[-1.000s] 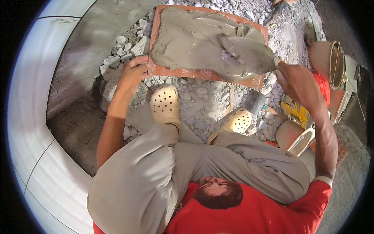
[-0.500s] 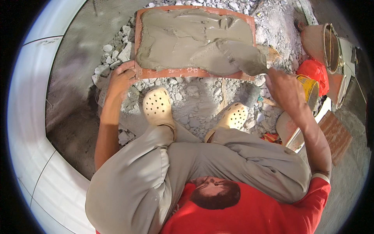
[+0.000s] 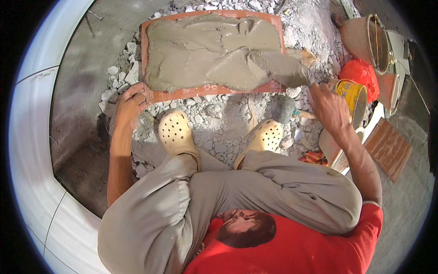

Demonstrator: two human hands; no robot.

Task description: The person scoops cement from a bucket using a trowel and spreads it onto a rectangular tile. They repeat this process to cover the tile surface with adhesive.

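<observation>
A reddish-brown rectangular tile lies in front of me, thickly coated with wet grey mortar. My left hand is closed on the tile's near left corner. In my right hand, the fingers are wrapped round the handle of a trowel, whose blade is smeared with mortar and reaches over the tile's right edge. The trowel's handle is mostly hidden by my fist. Just below the tile's near right corner lies a mallet with a dark head.
Broken rubble surrounds the tile and my cream clogs. To the right are a yellow bucket, a red plastic bag, a large bucket and a ridged brown tile. Pale tiles border the left.
The whole view has shifted, so everything sits a little further left and lower. The trowel blade still lies in the mortar near the right edge, and both hands keep their holds.
</observation>
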